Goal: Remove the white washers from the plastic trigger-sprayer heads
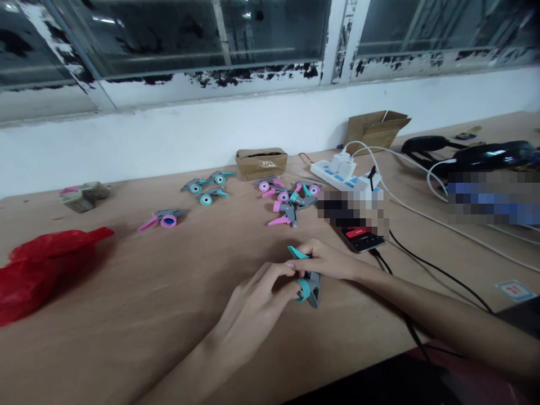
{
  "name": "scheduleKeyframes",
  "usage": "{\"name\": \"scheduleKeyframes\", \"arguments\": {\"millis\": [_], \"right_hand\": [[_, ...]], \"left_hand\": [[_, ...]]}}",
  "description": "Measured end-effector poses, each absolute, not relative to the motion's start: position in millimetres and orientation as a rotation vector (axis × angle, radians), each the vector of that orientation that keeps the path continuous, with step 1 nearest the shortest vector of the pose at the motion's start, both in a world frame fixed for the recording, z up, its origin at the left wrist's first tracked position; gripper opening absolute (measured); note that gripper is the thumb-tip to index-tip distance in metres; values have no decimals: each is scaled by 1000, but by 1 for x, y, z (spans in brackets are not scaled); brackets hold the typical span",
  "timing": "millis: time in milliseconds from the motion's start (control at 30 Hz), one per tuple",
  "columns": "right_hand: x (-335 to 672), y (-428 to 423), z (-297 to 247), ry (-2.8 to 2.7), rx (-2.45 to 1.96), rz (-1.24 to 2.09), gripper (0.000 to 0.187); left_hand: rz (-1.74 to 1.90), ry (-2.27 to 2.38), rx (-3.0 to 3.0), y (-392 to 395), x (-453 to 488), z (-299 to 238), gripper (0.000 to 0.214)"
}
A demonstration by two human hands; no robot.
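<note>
Teal-and-grey trigger piece [314,281] sits between both hands, near the front edge of the surface [177,304] — its long axis runs roughly away from the person, the teal lever [298,252] at the far end pointing up and left, the grey end nearest the body. The left hand [255,301] comes in from the left, its thumb pressed on the teal ring [303,289] and its fingers bent over toward the lever. The right hand [320,260] is curled around the far part from the right — both hands grip it, so neither is nearer. Whether the piece touches the surface below cannot be told. Beyond the hands lies a cluster of pink, teal and grey pieces [289,212], well apart from the grip.
</note>
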State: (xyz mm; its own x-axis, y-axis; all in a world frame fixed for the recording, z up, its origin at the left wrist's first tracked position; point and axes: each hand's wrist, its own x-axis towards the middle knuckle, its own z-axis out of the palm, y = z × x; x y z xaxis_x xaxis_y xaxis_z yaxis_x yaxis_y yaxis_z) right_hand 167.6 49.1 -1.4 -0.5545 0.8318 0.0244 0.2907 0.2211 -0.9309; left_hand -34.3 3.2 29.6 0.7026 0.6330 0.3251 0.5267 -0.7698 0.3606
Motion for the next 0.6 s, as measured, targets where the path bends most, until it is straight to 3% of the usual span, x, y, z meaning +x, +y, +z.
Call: {"name": "scheduleKeyframes", "arguments": {"millis": [267, 467, 600], "right_hand": [[164, 46, 0, -2019, -985, 1326, 41], [175, 57, -1, -1855, -1141, 1233, 45], [184, 65, -3, -1797, -1252, 1155, 46]], "left_hand": [[857, 823, 2536, 9, -32, 25, 17], [1250, 870, 2603, 3, -34, 25, 15], [1152, 1019, 2515, 6, -39, 25, 15]]}}
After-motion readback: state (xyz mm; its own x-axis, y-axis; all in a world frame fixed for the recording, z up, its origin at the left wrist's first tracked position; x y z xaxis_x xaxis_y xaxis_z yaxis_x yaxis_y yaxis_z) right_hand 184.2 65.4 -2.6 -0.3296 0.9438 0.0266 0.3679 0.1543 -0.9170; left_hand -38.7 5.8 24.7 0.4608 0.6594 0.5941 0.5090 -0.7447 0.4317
